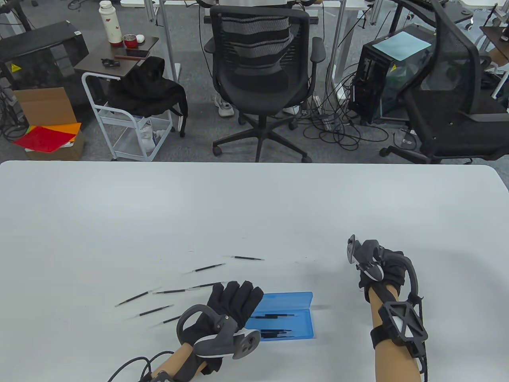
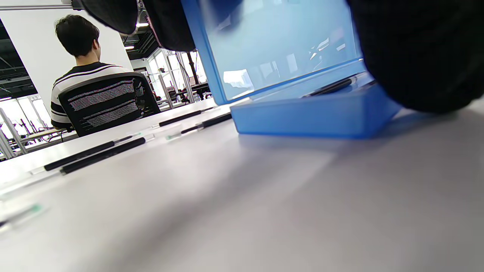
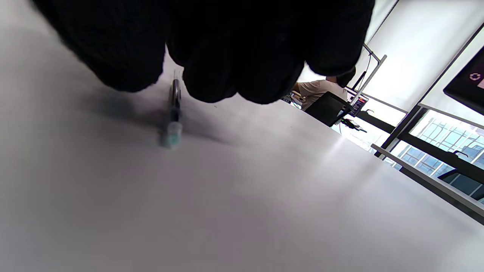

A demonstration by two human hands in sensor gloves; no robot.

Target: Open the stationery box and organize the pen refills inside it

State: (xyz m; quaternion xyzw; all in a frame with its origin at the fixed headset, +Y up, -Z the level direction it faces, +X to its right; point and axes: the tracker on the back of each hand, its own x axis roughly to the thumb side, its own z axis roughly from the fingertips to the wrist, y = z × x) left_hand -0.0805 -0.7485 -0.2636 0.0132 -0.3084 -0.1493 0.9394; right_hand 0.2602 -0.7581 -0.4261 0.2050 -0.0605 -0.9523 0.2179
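The blue stationery box (image 1: 296,323) lies open near the table's front edge, with its lid (image 1: 288,299) raised at the far side. A few pen refills (image 1: 274,317) lie inside it. My left hand (image 1: 237,296) rests with straight fingers against the box's left end and lid; in the left wrist view the lid (image 2: 280,49) stands upright between its fingers (image 2: 170,22) and thumb. Several loose refills (image 1: 208,268) are scattered left of the box. My right hand (image 1: 369,269) sits curled to the right of the box, its fingers (image 3: 234,49) closed round one pen refill (image 3: 174,109) whose tip touches the table.
The white table (image 1: 254,207) stretches wide beyond the hands. Past its far edge stand a black office chair (image 1: 260,75), a white cart (image 1: 127,119) and computer cases. A person in a striped shirt (image 2: 81,71) sits with their back turned.
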